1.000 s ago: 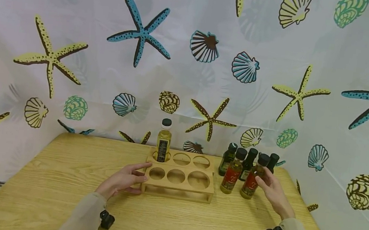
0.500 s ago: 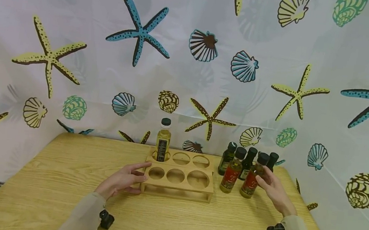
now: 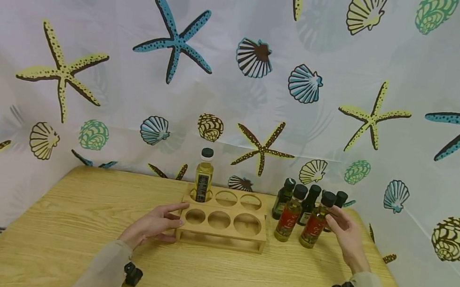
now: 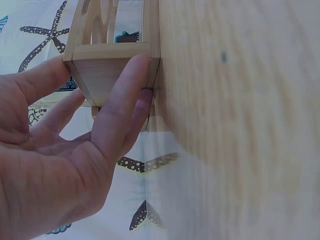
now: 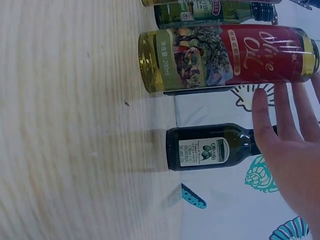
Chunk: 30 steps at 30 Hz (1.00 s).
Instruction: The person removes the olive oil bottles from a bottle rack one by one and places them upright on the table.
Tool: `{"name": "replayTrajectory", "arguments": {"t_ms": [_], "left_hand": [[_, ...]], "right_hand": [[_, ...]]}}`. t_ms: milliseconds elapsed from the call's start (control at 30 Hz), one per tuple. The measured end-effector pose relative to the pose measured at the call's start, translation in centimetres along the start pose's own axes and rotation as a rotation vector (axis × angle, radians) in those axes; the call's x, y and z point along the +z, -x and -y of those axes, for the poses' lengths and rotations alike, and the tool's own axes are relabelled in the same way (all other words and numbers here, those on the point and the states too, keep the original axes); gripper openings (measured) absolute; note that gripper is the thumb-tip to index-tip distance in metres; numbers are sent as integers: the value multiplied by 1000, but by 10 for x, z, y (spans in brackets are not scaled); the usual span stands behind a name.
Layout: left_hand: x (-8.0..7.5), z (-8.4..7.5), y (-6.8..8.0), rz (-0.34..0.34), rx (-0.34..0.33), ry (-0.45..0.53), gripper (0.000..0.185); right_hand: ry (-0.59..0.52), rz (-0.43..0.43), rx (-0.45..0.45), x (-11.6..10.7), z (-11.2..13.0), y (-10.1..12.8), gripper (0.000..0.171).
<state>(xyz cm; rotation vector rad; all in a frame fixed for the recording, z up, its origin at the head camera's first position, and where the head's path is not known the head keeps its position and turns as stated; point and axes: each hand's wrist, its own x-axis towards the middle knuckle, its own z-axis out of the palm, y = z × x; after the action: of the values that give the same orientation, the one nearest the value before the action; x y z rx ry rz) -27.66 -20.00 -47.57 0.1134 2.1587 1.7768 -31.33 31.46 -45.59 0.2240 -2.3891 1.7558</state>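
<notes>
A two-tier wooden bottle rack (image 3: 224,231) with round holes stands mid-table. One clear bottle of yellow oil (image 3: 203,178), dark-capped, sits in its back left hole. My left hand (image 3: 157,224) touches the rack's left end; in the left wrist view its fingers rest extended on the end panel (image 4: 100,70). At the right, my right hand (image 3: 345,235) is beside the upper part of a red-labelled olive oil bottle (image 3: 313,226), fingers extended. The right wrist view has this bottle (image 5: 215,57) upright on the table, a dark olive oil bottle (image 5: 200,147) farther back.
Left of the nearest bottle stands a second red-labelled bottle (image 3: 288,221). Behind them are several dark green bottles, one a green-glass bottle (image 3: 283,199) near the rack's right end. A patterned curtain (image 3: 234,101) with starfish and shells borders the wooden table (image 3: 214,279).
My right hand has shifted slightly right, its fingers and thumb drawing away from the red-labelled bottle. The left hand, rack and bottles have stayed where they were.
</notes>
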Motion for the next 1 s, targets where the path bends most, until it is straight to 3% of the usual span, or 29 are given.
{"name": "replayTrajectory", "arguments": {"t_ms": [233,400,1000], "left_hand": [[1,-2,0,-38,-17,5,57],[2,-3,1,-48,-13,1,57],[0,0,2,2,2,-27,62]], "right_hand": [[-138,-173,-60,3,3,6,40],[-201,-221,-84,9,8,9,32],[-175,-50,-135,37,15,11,34]]}}
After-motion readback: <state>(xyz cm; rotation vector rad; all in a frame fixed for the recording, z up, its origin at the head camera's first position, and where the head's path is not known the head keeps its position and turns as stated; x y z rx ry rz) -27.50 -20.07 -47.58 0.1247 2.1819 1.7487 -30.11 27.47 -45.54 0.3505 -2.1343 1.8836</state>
